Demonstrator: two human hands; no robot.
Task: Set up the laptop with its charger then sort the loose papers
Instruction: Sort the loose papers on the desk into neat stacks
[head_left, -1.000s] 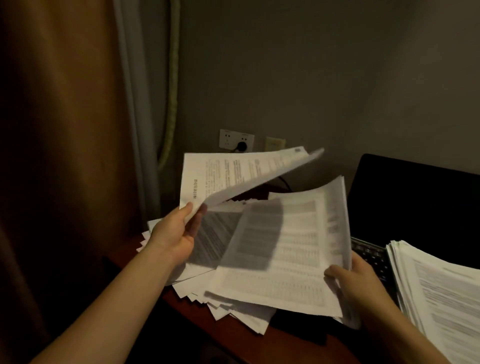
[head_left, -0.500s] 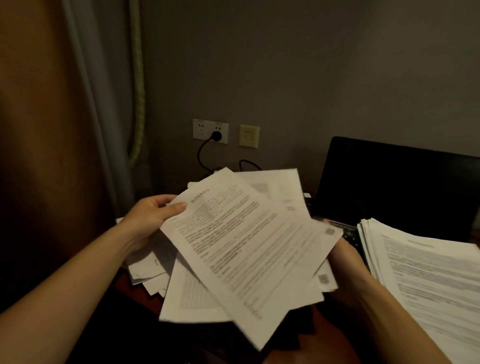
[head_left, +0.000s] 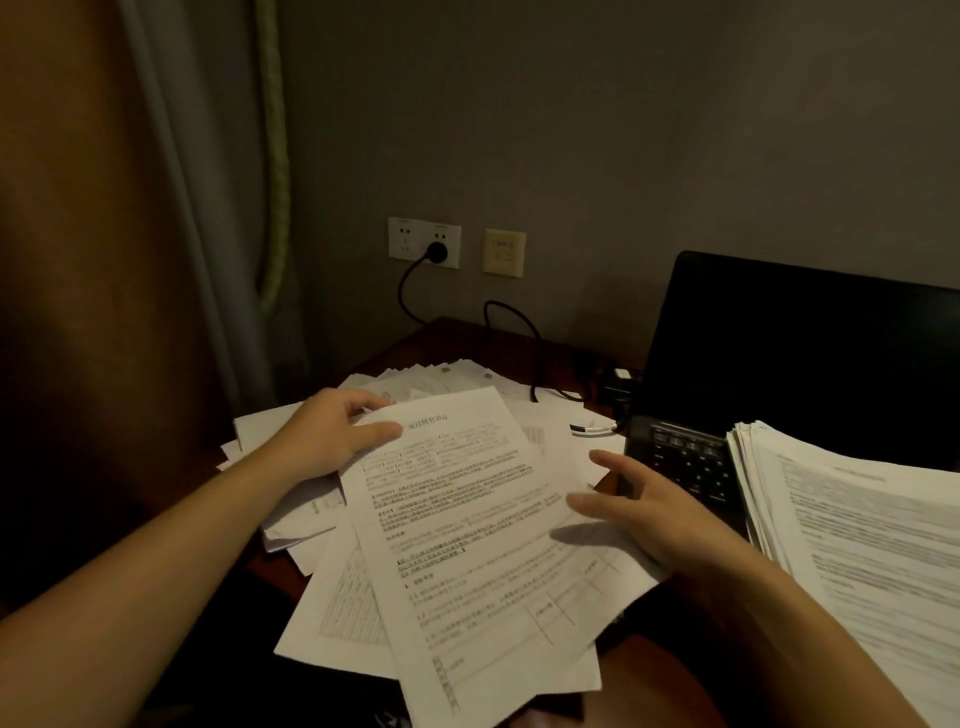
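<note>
My left hand (head_left: 332, 441) pinches the top left corner of a printed sheet (head_left: 467, 525), thumb on top. That sheet lies slanted over other sheets (head_left: 337, 608) and a spread pile of loose papers (head_left: 415, 376) on the desk. Over the sheet's right edge my right hand (head_left: 644, 509) hovers or touches with fingers straight and spread. The open laptop (head_left: 779, 353) stands at the right, screen dark. A black charger cable (head_left: 410, 291) runs from the wall socket (head_left: 423, 241) across the desk toward the laptop.
A thick stack of papers (head_left: 862, 535) lies over the right part of the laptop keyboard (head_left: 685, 460). A curtain (head_left: 130, 260) hangs at the left. The dark wooden desk (head_left: 457, 338) meets the wall behind. A second wall plate (head_left: 504, 252) sits beside the socket.
The sheets I held up have come down over the pile. My right hand has come out from under them and now lies above the top sheet's right edge with spread fingers.
</note>
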